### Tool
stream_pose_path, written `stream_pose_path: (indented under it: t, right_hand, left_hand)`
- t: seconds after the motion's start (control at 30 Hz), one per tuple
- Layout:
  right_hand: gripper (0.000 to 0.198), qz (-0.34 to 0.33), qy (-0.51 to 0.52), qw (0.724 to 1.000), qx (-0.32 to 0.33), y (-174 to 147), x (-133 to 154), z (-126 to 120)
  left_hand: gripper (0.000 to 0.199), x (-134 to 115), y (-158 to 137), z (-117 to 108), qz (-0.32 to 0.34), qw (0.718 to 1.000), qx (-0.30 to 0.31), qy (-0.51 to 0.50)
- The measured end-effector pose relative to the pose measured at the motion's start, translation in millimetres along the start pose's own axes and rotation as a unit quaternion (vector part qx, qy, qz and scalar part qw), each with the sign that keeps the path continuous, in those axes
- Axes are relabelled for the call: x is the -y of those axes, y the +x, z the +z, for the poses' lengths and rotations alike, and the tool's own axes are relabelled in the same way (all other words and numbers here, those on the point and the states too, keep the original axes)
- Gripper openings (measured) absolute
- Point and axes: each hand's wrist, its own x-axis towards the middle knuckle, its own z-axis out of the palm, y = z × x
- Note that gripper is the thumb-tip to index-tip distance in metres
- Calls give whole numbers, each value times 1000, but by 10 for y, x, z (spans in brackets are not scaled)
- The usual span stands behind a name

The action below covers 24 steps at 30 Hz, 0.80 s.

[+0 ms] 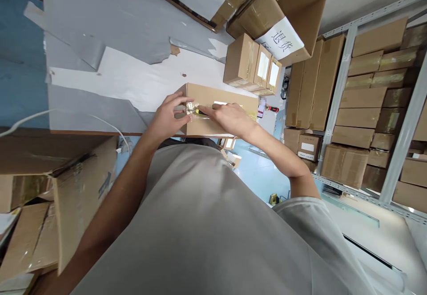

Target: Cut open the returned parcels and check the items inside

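A long cardboard box lies near the table's front edge, with clear tape crumpled and shining at its left end. My left hand curves around that end, thumb and fingers on either side of the tape, steadying the box. In my right hand is a slim yellow-and-black utility knife. Its tip points left at the tape; whether the blade is in the tape I cannot tell. My right fingers lie over the box top and partly cover a white label.
Several small labelled boxes stand behind the long box. A phone and a red-and-black tool lie to its right. Shelves of boxes rise at the right. An open carton stands at the left, near a white cable.
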Motion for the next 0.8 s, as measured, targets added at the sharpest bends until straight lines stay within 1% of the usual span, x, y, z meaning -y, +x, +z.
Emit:
stream_pose_path:
  t: [0.1, 0.17, 0.3, 0.37, 0.43, 0.57, 0.63, 0.7, 0.73, 0.77, 0.8]
  right_hand:
    - [55, -11, -10, 1000, -6, 51, 27, -61]
    - [54, -23, -9, 1000, -13, 80, 3, -60]
    - [48, -36, 0, 999, -24, 83, -180, 45]
    - [45, -28, 6, 999, -23, 8, -357, 130]
    - [44, -7, 8, 1000, -14, -142, -600, 236]
    - [49, 76, 6, 997, 31, -574, -1214, 532]
    - [52, 111, 10, 993, 46, -754, -1490, 705]
    - [54, 113, 21, 992, 44, -855, -1685, 853]
    - [55, 103, 27, 994, 39, -875, -1751, 910]
    - [54, 90, 33, 995, 32, -881, -1799, 955]
    - [54, 76, 38, 996, 22, -875, -1837, 989]
  left_hand:
    - [66, -43, -7, -27, -9, 1000, -3, 6]
    - [68, -68, -19, -38, -10, 1000, -5, 11]
    - [68, -139, -57, -10, -25, 999, -33, 17]
    - [68, -190, -78, 28, -41, 997, -58, 19]
    - [68, -237, -100, 67, -54, 995, -83, 24]
    - [63, -282, -147, 114, -78, 987, -136, 48]
    - [60, -309, -149, 160, -89, 978, -168, 89]
    - [60, -373, -106, 286, -81, 961, -203, 167]
    - [61, -421, -64, 393, -70, 950, -218, 210]
    - [62, -474, -8, 530, -60, 942, -222, 243]
    - [63, -528, 58, 691, -49, 939, -213, 267]
